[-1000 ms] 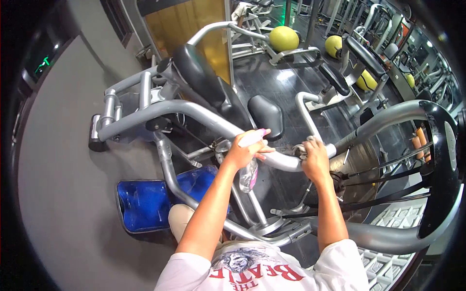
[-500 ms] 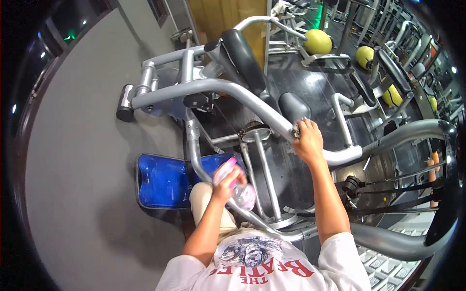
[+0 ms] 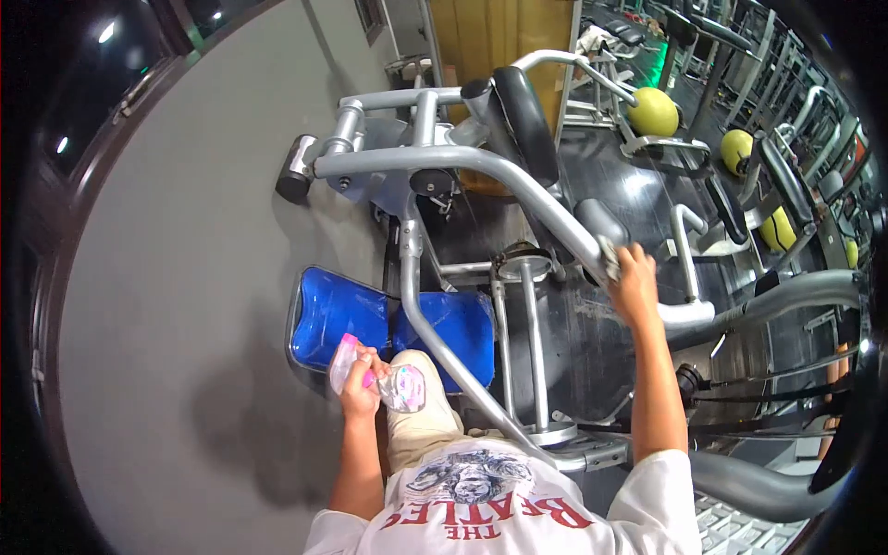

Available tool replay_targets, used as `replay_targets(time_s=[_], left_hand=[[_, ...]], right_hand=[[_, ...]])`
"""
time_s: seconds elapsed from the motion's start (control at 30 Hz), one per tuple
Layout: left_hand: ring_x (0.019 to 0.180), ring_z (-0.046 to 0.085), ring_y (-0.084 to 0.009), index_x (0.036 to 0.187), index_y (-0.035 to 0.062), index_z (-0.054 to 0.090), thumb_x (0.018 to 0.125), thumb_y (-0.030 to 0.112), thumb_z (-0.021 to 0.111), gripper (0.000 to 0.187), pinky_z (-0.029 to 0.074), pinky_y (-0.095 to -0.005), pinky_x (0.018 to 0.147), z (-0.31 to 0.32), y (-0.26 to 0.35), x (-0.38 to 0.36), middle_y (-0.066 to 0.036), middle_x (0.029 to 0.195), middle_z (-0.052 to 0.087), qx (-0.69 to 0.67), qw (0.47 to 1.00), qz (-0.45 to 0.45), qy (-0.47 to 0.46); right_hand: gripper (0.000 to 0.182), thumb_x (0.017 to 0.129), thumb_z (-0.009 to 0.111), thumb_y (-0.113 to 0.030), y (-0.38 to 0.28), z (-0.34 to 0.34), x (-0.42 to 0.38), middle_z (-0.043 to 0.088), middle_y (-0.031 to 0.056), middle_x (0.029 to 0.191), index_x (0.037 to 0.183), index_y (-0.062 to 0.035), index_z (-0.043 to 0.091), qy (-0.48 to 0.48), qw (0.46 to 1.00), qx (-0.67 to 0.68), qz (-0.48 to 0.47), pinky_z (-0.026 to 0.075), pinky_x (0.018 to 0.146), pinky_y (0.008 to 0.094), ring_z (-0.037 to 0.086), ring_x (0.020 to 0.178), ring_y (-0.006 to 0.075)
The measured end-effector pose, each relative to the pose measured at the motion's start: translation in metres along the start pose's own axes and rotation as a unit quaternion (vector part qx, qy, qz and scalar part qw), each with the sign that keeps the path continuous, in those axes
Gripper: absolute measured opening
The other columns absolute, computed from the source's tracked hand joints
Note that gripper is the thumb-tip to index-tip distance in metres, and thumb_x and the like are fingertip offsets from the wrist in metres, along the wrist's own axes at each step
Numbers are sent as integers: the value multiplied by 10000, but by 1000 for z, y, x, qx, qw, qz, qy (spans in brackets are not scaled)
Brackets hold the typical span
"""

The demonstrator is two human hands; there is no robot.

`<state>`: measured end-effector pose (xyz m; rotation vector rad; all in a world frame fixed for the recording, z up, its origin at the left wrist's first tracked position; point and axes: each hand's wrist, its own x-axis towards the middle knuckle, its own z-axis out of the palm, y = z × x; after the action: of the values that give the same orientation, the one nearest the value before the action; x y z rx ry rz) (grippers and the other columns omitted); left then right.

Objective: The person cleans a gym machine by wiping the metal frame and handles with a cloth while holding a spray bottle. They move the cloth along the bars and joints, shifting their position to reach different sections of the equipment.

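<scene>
My left hand [image 3: 359, 388] hangs low by my thigh and grips a clear spray bottle [image 3: 400, 386] with a pink head. My right hand [image 3: 635, 277] reaches out and presses a grey cloth [image 3: 608, 255] against the silver arm tube [image 3: 536, 199] of a gym machine, near where the tube bends. The machine's black back pad [image 3: 525, 111] and black seat pad [image 3: 599, 222] sit just beyond the tube.
A blue container [image 3: 338, 324] lies on the grey floor beside my leg. The machine's silver frame [image 3: 444, 342] crosses in front of me. Yellow-green exercise balls [image 3: 653, 111] and more machines stand at the back right. A dark curved machine part [image 3: 832, 388] fills the right.
My left hand has dropped with the spray bottle from the arm tube down to my side. My right hand stays on the tube with the cloth while the view swings left.
</scene>
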<state>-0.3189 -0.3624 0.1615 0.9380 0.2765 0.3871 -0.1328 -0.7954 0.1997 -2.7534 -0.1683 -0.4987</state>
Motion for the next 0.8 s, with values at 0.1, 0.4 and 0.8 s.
replay_targets(time_s=[0.1, 0.4, 0.8], left_hand=[[569, 561, -169, 938, 14, 581, 886, 73, 574, 80, 537, -384, 679, -1, 16, -1, -106, 800, 612, 113, 986, 121, 3], [561, 620, -204, 960, -73, 606, 928, 129, 567, 208, 527, -329, 556, -15, 46, -4, -168, 847, 650, 217, 966, 138, 29], [489, 592, -188, 910, -64, 598, 923, 97, 573, 164, 479, -316, 490, -41, 67, 9, -141, 747, 644, 234, 963, 113, 63]], right_hand=[[408, 747, 678, 19, 30, -9, -34, 603, 144, 1184, 1140, -92, 679, 41, 999, 24, -8, 463, 888, 443, 554, 1006, 393], [420, 792, 654, -21, 1, -2, -30, 611, 95, 1212, 1189, -151, 686, 91, 992, 6, 85, 459, 990, 451, 552, 1131, 356], [324, 842, 673, -116, -13, 19, 0, 637, 90, 1159, 1165, -118, 696, 109, 988, -63, 94, 469, 928, 449, 571, 1061, 364]])
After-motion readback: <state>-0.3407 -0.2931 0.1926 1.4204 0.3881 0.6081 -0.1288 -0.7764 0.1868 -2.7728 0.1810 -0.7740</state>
